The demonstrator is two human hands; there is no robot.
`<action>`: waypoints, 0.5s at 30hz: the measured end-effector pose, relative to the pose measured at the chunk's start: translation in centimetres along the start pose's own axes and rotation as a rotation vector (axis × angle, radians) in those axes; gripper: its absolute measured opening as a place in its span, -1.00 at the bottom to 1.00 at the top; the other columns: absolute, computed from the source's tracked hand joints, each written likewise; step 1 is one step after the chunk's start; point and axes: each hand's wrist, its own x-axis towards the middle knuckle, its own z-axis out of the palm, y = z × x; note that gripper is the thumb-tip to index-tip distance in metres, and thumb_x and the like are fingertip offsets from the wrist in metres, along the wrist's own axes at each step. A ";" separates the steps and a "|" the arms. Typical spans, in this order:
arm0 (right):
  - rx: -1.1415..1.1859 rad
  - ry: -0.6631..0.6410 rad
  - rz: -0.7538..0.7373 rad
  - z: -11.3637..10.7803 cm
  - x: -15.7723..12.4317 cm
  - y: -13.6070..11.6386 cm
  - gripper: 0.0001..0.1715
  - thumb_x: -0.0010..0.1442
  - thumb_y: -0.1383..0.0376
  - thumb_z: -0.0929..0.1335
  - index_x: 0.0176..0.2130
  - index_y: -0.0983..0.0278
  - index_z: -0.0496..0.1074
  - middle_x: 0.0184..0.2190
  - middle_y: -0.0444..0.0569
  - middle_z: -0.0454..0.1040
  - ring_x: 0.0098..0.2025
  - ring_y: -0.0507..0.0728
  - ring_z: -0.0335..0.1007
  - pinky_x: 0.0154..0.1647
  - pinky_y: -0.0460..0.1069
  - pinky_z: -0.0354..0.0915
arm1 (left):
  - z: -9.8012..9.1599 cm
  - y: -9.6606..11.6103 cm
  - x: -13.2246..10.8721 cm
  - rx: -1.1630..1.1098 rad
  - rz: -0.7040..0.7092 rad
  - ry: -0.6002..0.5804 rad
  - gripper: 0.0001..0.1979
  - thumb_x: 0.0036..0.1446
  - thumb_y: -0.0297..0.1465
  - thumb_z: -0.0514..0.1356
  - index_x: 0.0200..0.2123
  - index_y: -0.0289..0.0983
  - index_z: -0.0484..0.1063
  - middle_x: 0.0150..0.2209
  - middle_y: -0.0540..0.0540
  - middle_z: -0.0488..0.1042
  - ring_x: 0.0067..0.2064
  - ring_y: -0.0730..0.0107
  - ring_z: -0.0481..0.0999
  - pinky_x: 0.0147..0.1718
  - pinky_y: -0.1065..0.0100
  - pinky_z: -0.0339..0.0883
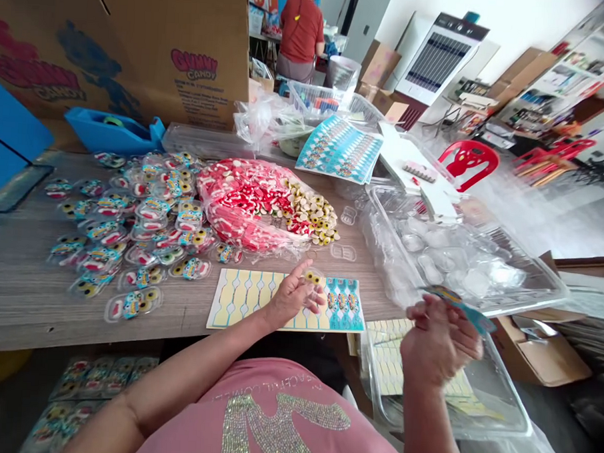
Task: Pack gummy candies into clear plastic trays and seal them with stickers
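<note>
My left hand [295, 297] holds a small clear plastic candy pack [314, 276] with a yellow-and-black eye gummy visible in it. Under that hand lies a sticker sheet [249, 297], bare yellowish backing on its left and blue printed labels at its right end. Off to the right, my right hand [440, 339] grips a blue printed label [466, 310] that hangs in the air, slightly blurred. Ahead of my left hand an open plastic bag [247, 204] spills red-and-white gummies and eye gummies [312, 213]. Labelled packs [147, 213] are heaped at the left.
A clear crate [524, 289] of empty plastic shells stands at the right, above a clear bin [504, 419] with used backing sheets. Blue label sheets [340, 148], a blue tape dispenser [116, 131] and a cardboard box [201, 22] stand behind. A person in red [301, 29] sits farther back.
</note>
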 end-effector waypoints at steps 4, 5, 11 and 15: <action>0.002 -0.349 0.141 5.4 -1.8 0.1 -0.47 0.11 0.18 0.47 0.05 0.18 0.33 -0.23 -0.06 0.54 -0.34 0.05 0.48 -0.44 -0.07 0.38 | 0.8 1.9 -1.5 0.009 -0.003 -0.122 -0.02 0.13 -0.28 0.28 0.44 -0.20 -0.26 -0.26 -0.12 0.55 -0.40 0.25 0.62 -0.56 0.39 0.37; 0.035 -0.489 0.206 6.9 -2.5 0.1 -0.32 0.10 0.19 0.46 0.16 0.13 0.23 -0.21 -0.07 0.55 -0.31 0.06 0.49 -0.44 -0.08 0.39 | 0.8 2.6 -1.9 0.018 0.015 -0.136 -0.03 0.15 -0.28 0.26 0.44 -0.18 -0.29 -0.24 -0.13 0.55 -0.41 0.28 0.62 -0.58 0.41 0.33; 0.255 -1.030 0.461 12.3 -6.1 -0.7 0.07 0.08 0.31 0.46 0.36 -0.02 -0.13 -0.47 -0.27 0.43 -0.62 -0.03 0.28 -0.71 -0.16 0.17 | -0.9 7.3 -4.0 0.091 0.118 -0.069 -0.01 0.20 -0.33 0.24 0.45 -0.16 -0.40 -0.42 0.00 0.53 -0.58 0.48 0.47 -0.64 0.46 0.14; 0.375 -0.988 0.417 13.8 -6.9 -1.1 0.08 0.09 0.36 0.44 0.38 -0.03 -0.13 -0.45 -0.24 0.46 -0.53 0.00 0.37 -0.59 -0.11 0.32 | -2.7 9.8 -5.1 0.061 0.076 0.019 -0.25 0.08 -0.35 0.34 0.31 -0.25 0.17 -0.33 -0.09 0.59 -0.47 0.40 0.56 -0.57 0.44 0.22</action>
